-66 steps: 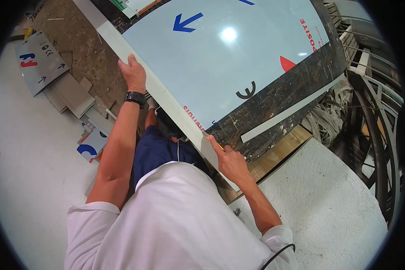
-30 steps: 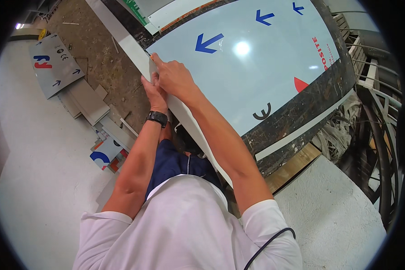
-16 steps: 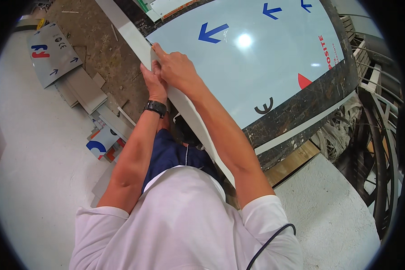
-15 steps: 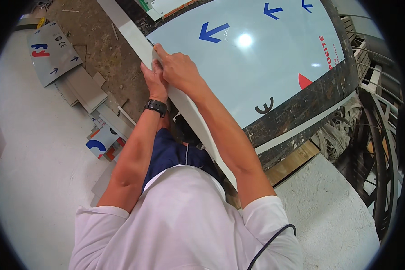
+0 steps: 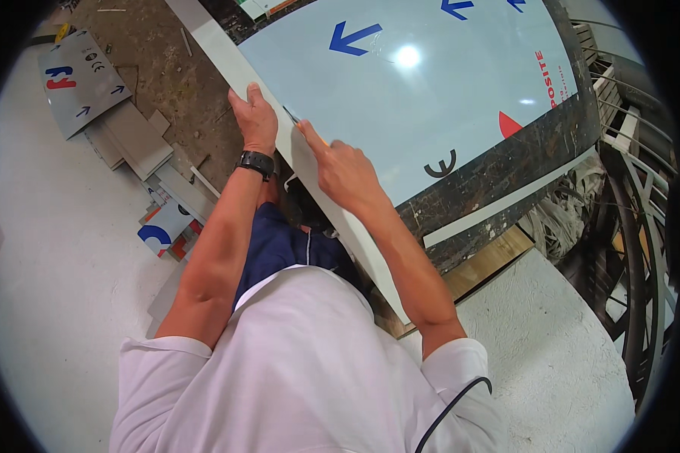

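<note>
A large pale grey-blue sheet panel (image 5: 370, 106) with blue arrows lies on a dark, scuffed table. Along its left side runs a long white strip (image 5: 217, 47), reaching from the far edge back towards my body. My left hand (image 5: 255, 121), a black watch on its wrist, grips the strip's outer edge, with fingers partly hidden beneath. In my right hand (image 5: 346, 172) is a slim orange-handled utility knife (image 5: 301, 126), mostly covered by the fingers. Its thin dark tip touches or nearly touches the line between strip and panel.
Left of me, printed panel offcuts (image 5: 87, 79) and grey board pieces (image 5: 136, 140) lie on the floor. A dark table edge (image 5: 499, 155) borders the panel. Crumpled plastic (image 5: 563, 219) and dark curved metal tubing (image 5: 635, 264) stand at the right.
My right hand has drawn the knife back towards me along the strip's edge. My left hand, close beside it before, is now apart from it and has moved slightly left on the strip.
</note>
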The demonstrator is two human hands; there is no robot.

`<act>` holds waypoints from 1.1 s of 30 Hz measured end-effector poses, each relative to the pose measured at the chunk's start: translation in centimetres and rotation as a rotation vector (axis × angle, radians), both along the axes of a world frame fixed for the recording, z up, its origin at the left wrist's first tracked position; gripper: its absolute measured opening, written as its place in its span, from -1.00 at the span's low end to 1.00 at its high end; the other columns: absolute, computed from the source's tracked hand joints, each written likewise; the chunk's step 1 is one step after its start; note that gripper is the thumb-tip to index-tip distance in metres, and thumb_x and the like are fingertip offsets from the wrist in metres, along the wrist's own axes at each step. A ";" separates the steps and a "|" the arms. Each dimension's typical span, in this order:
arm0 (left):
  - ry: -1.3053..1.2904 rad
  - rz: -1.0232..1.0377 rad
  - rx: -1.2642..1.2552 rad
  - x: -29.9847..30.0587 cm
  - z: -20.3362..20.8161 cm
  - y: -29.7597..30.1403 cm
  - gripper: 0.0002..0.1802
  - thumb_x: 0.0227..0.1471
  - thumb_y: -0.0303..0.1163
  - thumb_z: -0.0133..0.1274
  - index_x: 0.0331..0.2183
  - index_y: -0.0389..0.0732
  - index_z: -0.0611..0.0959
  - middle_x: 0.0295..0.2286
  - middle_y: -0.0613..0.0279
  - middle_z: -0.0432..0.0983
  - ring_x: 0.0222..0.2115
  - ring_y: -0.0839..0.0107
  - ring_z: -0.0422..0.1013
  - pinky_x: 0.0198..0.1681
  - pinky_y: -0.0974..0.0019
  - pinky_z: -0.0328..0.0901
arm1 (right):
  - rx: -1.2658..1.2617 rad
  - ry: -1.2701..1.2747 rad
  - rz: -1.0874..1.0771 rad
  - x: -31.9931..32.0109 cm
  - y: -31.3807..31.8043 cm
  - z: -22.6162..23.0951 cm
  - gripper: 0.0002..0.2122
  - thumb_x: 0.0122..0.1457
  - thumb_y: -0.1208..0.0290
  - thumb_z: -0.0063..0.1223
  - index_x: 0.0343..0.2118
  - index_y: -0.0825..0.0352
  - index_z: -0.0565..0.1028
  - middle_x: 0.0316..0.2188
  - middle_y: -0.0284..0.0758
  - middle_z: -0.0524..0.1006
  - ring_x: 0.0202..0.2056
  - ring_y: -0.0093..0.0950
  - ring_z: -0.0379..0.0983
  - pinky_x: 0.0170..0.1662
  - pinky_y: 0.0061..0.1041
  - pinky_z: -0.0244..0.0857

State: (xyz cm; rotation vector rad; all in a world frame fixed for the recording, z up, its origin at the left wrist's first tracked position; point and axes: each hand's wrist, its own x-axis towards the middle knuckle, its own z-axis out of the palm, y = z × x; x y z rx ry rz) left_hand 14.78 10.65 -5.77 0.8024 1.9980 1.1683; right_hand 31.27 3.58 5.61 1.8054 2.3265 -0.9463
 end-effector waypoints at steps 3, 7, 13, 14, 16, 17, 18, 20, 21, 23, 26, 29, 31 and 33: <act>-0.009 -0.004 0.003 0.4 0.6 0.1 -0.34 0.34 -0.18 -0.10 0.22 -0.53 0.23 0.07 -0.34 0.38 0.01 -0.02 0.41 0.15 0.15 0.29 | -0.047 -0.043 -0.003 2.0 -3.4 0.7 -0.36 0.27 0.51 -0.08 0.41 -0.08 0.17 -0.53 -0.11 0.47 -0.59 -0.07 0.45 -0.47 -0.10 0.31; -0.009 -0.005 0.008 0.4 0.5 0.2 -0.34 0.34 -0.18 -0.09 0.22 -0.52 0.24 0.07 -0.33 0.39 0.01 -0.03 0.42 0.14 0.15 0.29 | -0.108 -0.092 -0.005 4.5 -7.4 1.7 -0.34 0.27 0.52 -0.06 0.43 -0.09 0.15 -0.55 -0.13 0.43 -0.61 -0.08 0.44 -0.50 -0.11 0.31; -0.003 -0.015 -0.001 0.0 0.0 0.0 -0.37 0.34 -0.19 -0.09 0.21 -0.50 0.26 0.06 -0.30 0.40 0.02 -0.03 0.42 0.14 0.16 0.29 | -0.156 -0.144 0.004 8.0 -13.4 2.9 -0.29 0.22 0.54 -0.03 0.44 -0.07 0.14 -0.56 -0.14 0.41 -0.64 -0.10 0.44 -0.54 -0.12 0.34; -0.008 -0.020 -0.004 0.0 0.0 0.1 -0.37 0.34 -0.19 -0.09 0.21 -0.50 0.27 0.06 -0.30 0.40 0.02 -0.03 0.42 0.14 0.16 0.29 | -0.155 -0.155 0.011 8.5 -14.3 3.1 -0.27 0.19 0.54 -0.02 0.45 -0.06 0.14 -0.56 -0.14 0.42 -0.65 -0.10 0.45 -0.55 -0.12 0.36; -0.015 -0.024 -0.004 -0.1 0.1 0.0 -0.37 0.34 -0.19 -0.09 0.20 -0.49 0.27 0.06 -0.29 0.40 0.02 -0.03 0.42 0.14 0.16 0.29 | -0.150 -0.168 0.017 9.4 -16.0 3.9 -0.26 0.17 0.54 -0.01 0.45 -0.04 0.14 -0.55 -0.14 0.42 -0.66 -0.11 0.45 -0.56 -0.12 0.37; -0.012 -0.012 -0.007 -0.2 0.2 0.0 -0.37 0.34 -0.19 -0.09 0.20 -0.49 0.27 0.06 -0.29 0.40 0.02 -0.03 0.42 0.14 0.16 0.29 | -0.179 -0.189 0.013 9.9 -16.9 4.6 -0.26 0.17 0.54 -0.01 0.44 -0.05 0.15 -0.54 -0.13 0.43 -0.65 -0.10 0.46 -0.55 -0.12 0.38; -0.014 -0.003 -0.009 0.0 0.3 0.0 -0.38 0.33 -0.19 -0.09 0.20 -0.49 0.28 0.06 -0.30 0.40 0.02 -0.03 0.42 0.14 0.15 0.29 | -0.208 -0.214 0.006 10.4 -17.8 5.3 -0.27 0.18 0.53 -0.01 0.44 -0.05 0.15 -0.54 -0.13 0.44 -0.64 -0.09 0.47 -0.55 -0.11 0.38; -0.019 0.013 -0.014 0.5 0.4 0.0 -0.38 0.33 -0.19 -0.09 0.19 -0.49 0.28 0.07 -0.30 0.40 0.02 -0.04 0.42 0.14 0.15 0.29 | -0.264 -0.266 -0.012 11.3 -19.2 6.5 -0.28 0.18 0.52 -0.02 0.44 -0.06 0.16 -0.53 -0.11 0.46 -0.63 -0.08 0.48 -0.53 -0.11 0.40; -0.026 0.011 -0.009 0.6 0.4 0.1 -0.38 0.33 -0.19 -0.09 0.19 -0.49 0.28 0.07 -0.30 0.40 0.02 -0.04 0.42 0.14 0.15 0.29 | -0.260 -0.273 -0.015 11.7 -19.5 6.9 -0.28 0.18 0.52 -0.02 0.44 -0.06 0.16 -0.53 -0.11 0.46 -0.63 -0.08 0.48 -0.53 -0.11 0.40; -0.023 0.006 0.002 0.4 0.1 0.2 -0.37 0.33 -0.18 -0.09 0.20 -0.49 0.28 0.07 -0.31 0.40 0.03 -0.06 0.41 0.15 0.15 0.29 | -0.301 -0.277 -0.023 12.4 -20.1 7.4 -0.32 0.23 0.49 -0.02 0.43 -0.06 0.16 -0.48 -0.07 0.50 -0.60 -0.07 0.50 -0.52 -0.14 0.39; 0.002 0.014 0.010 -0.4 -0.8 0.5 -0.36 0.33 -0.16 -0.09 0.19 -0.48 0.28 0.06 -0.33 0.41 0.03 -0.10 0.42 0.13 0.12 0.30 | -0.315 -0.284 -0.019 13.3 -20.9 8.0 -0.35 0.28 0.46 -0.02 0.43 -0.07 0.17 -0.44 -0.03 0.53 -0.57 -0.05 0.51 -0.50 -0.17 0.39; 0.005 0.027 0.031 -1.5 -2.9 0.0 -0.39 0.33 -0.14 -0.09 0.17 -0.46 0.30 0.02 -0.34 0.45 -0.02 -0.13 0.45 0.09 0.07 0.33 | -0.159 -0.141 -0.163 13.5 -22.4 7.3 -0.32 0.23 0.32 0.10 0.43 0.06 0.17 -0.40 -0.03 0.55 -0.57 -0.05 0.52 -0.50 -0.15 0.40; -0.066 0.002 0.032 -1.2 -2.0 0.0 -0.43 0.33 -0.14 -0.09 0.14 -0.42 0.32 -0.02 -0.33 0.49 -0.08 -0.16 0.49 0.04 0.02 0.36 | -0.091 -0.084 -0.191 13.4 -23.6 6.8 -0.30 0.21 0.27 0.14 0.42 0.11 0.18 -0.39 -0.03 0.56 -0.56 -0.04 0.52 -0.50 -0.15 0.40; -0.043 -0.020 0.076 -0.3 -0.7 0.1 -0.47 0.34 -0.14 -0.09 0.11 -0.38 0.34 -0.06 -0.28 0.53 -0.11 -0.14 0.50 0.01 0.02 0.37 | 0.032 -0.082 -0.256 12.4 -24.3 6.0 -0.23 0.12 0.20 0.27 0.39 0.22 0.20 -0.31 -0.01 0.58 -0.51 -0.05 0.52 -0.44 -0.18 0.43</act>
